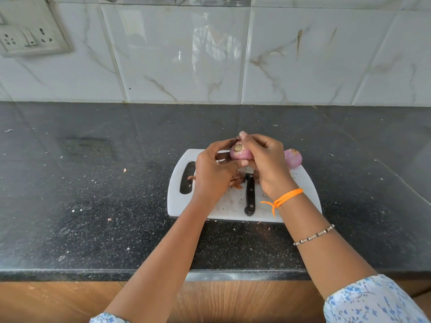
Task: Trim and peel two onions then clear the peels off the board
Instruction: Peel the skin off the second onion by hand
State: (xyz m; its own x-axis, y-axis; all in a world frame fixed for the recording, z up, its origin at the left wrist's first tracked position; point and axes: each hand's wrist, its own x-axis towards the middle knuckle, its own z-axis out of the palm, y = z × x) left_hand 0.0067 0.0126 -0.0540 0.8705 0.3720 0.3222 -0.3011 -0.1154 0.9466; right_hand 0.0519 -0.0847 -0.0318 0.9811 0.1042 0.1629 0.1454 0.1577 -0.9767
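Observation:
Both hands hold a pink-purple onion (240,153) above the white cutting board (305,183), its trimmed root end facing the camera. My left hand (213,171) grips it from the left, fingers curled round its side. My right hand (264,159) grips it from the right, thumb over the top. A second onion (294,157) lies at the board's far right corner, partly hidden by my right hand. Brown peels (236,180) lie on the board under my hands. A black-handled knife (250,194) rests on the board, its blade hidden beneath the hands.
The board sits on a dark speckled stone counter (105,183) with small peel scraps scattered about. A tiled wall rises behind, with a socket plate (30,36) at top left. The counter's front edge runs below my forearms.

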